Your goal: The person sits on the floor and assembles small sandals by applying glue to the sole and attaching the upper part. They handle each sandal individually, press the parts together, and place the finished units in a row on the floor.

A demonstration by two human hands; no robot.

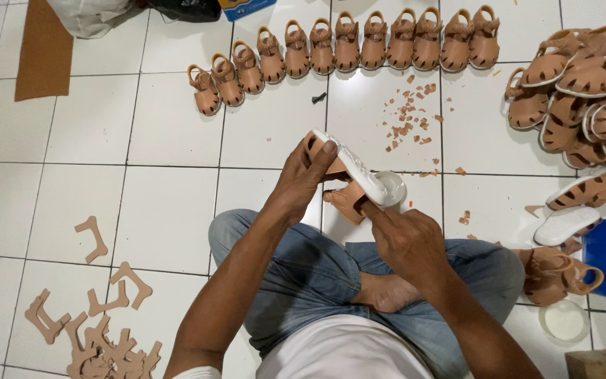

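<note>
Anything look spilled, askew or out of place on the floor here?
Small tan offcut scraps lie scattered across the white floor tiles beyond the tan sandal with white sole held in both hands. One small dark piece lies alone near the tidy row of finished tan sandals.

Sandal pile (583, 105) cut off, perhaps larger.

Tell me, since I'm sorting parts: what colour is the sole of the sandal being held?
White, on the sandal between both hands; the head view shows it.

The sandal (348, 184) looked like matt tan leather with a smooth white rubbery sole; floor tiles (163, 210) shone glossy
</note>
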